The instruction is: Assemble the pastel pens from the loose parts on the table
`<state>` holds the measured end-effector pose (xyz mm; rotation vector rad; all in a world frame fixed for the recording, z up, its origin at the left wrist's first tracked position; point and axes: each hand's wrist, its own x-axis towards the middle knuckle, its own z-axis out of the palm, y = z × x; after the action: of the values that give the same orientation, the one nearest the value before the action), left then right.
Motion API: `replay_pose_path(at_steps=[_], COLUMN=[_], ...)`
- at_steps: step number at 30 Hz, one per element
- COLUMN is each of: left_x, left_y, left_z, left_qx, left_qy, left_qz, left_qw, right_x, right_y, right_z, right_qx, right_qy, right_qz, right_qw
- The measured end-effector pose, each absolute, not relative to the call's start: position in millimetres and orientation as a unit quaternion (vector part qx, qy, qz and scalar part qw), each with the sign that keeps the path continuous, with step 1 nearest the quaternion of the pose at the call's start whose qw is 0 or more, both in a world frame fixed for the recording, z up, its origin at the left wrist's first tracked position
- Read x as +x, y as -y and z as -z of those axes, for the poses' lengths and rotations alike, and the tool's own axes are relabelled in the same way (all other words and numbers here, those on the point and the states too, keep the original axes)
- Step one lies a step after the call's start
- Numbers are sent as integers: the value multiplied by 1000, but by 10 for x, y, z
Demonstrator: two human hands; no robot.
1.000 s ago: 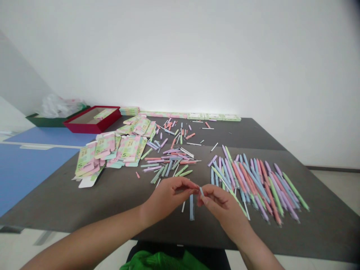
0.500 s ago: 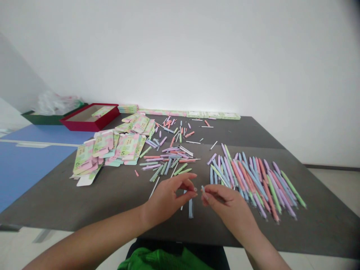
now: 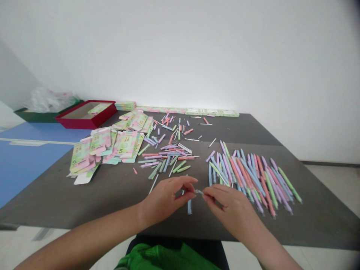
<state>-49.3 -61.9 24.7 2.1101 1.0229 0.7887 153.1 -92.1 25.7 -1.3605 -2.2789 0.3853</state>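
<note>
Thumb and forefinger of my left hand point(image 3: 167, 193) pinch one end of a small clear, whitish pen part point(image 3: 198, 191). On the other side, the fingertips of my right hand point(image 3: 232, 204) are closed on a small pale piece that meets it; I cannot tell whether the two are joined. Just below the hands, a light blue pen barrel point(image 3: 189, 207) lies on the table. Beyond my left hand are loose green pen parts point(image 3: 183, 168) and a white refill point(image 3: 153, 183). A pile of pastel pens point(image 3: 254, 176) lies to the right of my right hand.
Loose caps, barrels and refills point(image 3: 168, 153) cover the middle of the dark table point(image 3: 317, 210). Flattened printed cartons point(image 3: 128, 146) lie at left. A red box lid point(image 3: 94, 120) and a green tray point(image 3: 36, 117) with plastic bags stand behind, and small boxes point(image 3: 194, 111) line the wall.
My two hands have come together, so the small pieces between the fingertips now touch. The view has shifted slightly; the things on the table have stayed put.
</note>
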Motion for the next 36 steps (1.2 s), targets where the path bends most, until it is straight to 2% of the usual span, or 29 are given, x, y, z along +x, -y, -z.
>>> replay_pose_path(at_steps=[9,13,16,20,24,27,31,36], left_x=[-489,-452,-413,-327,-192,-107,-68,-110], left_y=[605,606,594,563,562,575,597,587], left_z=[-279,-207,-143,-65,17,80,144,193], left_qx=[811,795,728,533,302,196,161,147], left_qy=[-391,-393,-417,-418,-368,-325,-307,-330], left_qz=[-269,-279,-320,-388,-435,-460,-472,-468], left_qw=[342,368,440,626,764,802,811,807], right_x=[1517,1483,1465,1424,1316,1235,1180,1173], right_y=[923,918,891,849,838,834,831,864], right_z=[-206,-148,-135,-110,-31,61,211,379], right_qx=[-479,-465,-474,-493,-510,-511,-507,-519], right_qy=[863,872,853,786,743,739,749,735], right_qz=[-33,-28,-85,-177,-179,-126,-55,-50], right_qw=[159,150,200,328,395,421,422,434])
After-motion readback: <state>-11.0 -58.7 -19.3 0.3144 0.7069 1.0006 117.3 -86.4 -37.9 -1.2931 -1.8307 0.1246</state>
